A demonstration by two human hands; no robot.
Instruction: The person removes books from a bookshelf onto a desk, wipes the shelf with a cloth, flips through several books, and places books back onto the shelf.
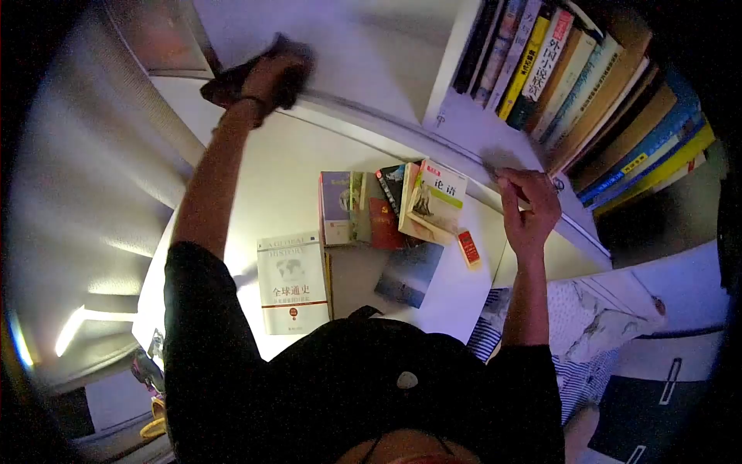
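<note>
Left hand: the left hand (277, 73) reached far across the white ledge (363, 58), seemingly clasped on a dark cloth (222, 87) – blur hid how firmly. A loose grip could have let the cloth bunch or slip away.
Right hand: the right hand (533, 205) was half curled by the ledge's front edge, with no object visible in it; whether the fingertips met, I couldn't tell.
Red box: the small red box (468, 248) lay on the white desk (267, 174), near the right forearm, so a careless drop of that arm might have knocked it.
Fanned books: the fanned books (439, 193) overlapped; a brushing sleeve could have slid them apart.
White book: the white book (294, 290) lay flat, apart from the fan – little risk there.
Shelf row: the shelved books (533, 66) leaned, and a bump might have shifted them.
</note>
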